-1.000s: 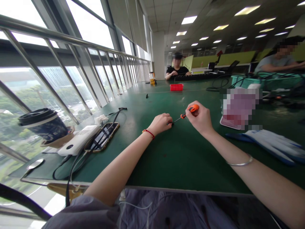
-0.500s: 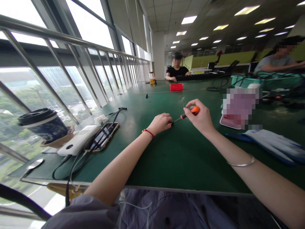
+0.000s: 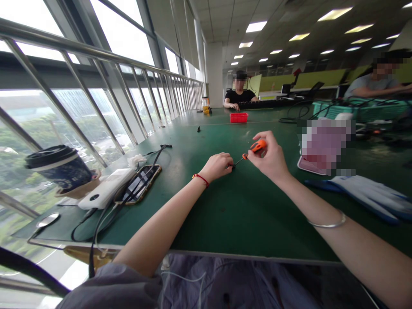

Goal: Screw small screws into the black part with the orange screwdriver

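Observation:
My right hand [image 3: 269,155] is closed on the orange and black handle of a screwdriver [image 3: 258,146]. Its thin shaft slants down to the left, and the tip meets a small dark part [image 3: 231,166] under my left fingertips. My left hand [image 3: 219,165] rests on the green tabletop [image 3: 222,214] with its fingers curled over that part. Most of the part is hidden by the fingers, so its kind does not show.
To the left are a lidded paper cup [image 3: 59,167], a white power bank [image 3: 107,189] and a phone [image 3: 138,184] with cables. White and blue gloves [image 3: 370,195] lie right. Ahead stand a red tray [image 3: 238,117] and a seated person [image 3: 240,92]; another sits beyond a green basket [image 3: 334,110].
My right hand has turned the screwdriver's handle and tilted it a little more steeply. The tip stays at the small dark part, and my left hand has kept its place.

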A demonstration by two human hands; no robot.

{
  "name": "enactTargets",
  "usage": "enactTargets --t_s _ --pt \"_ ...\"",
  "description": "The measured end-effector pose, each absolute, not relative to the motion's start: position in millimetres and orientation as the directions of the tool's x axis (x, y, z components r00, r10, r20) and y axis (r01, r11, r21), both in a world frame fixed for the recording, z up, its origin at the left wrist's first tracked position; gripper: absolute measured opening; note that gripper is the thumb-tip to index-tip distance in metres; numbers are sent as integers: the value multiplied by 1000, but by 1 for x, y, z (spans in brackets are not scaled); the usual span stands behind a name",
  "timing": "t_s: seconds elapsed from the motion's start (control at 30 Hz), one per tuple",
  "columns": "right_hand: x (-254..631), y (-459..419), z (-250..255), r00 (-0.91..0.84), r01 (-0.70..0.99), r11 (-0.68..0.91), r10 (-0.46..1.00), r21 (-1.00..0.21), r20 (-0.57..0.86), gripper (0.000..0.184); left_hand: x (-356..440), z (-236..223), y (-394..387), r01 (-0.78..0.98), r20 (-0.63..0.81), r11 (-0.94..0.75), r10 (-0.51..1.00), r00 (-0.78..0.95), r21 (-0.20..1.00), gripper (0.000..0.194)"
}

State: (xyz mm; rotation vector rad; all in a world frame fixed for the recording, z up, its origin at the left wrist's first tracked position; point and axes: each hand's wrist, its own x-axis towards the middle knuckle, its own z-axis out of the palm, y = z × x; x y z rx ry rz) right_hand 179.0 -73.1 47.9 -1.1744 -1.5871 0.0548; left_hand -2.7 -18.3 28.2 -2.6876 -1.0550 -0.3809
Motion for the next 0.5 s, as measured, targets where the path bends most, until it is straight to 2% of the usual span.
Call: enactTargets --t_s 0.13,0.23,0.37,0.5 --pt "177 -74 48 135 665 461 700 -587 702 36 -2 28 -18 689 314 -714 631 709 -123 22" --pt "175 -75 49 133 694 429 714 -579 688 30 -2 28 -17 688 318 -714 627 711 -130 22" --pt "174 -75 48 80 663 494 701 -563 709 22 -2 27 -17 686 327 -716 623 711 -127 21" --pt "174 -71 45 68 643 525 687 -558 724 35 -3 26 -16 685 334 -719 620 710 -121 22"
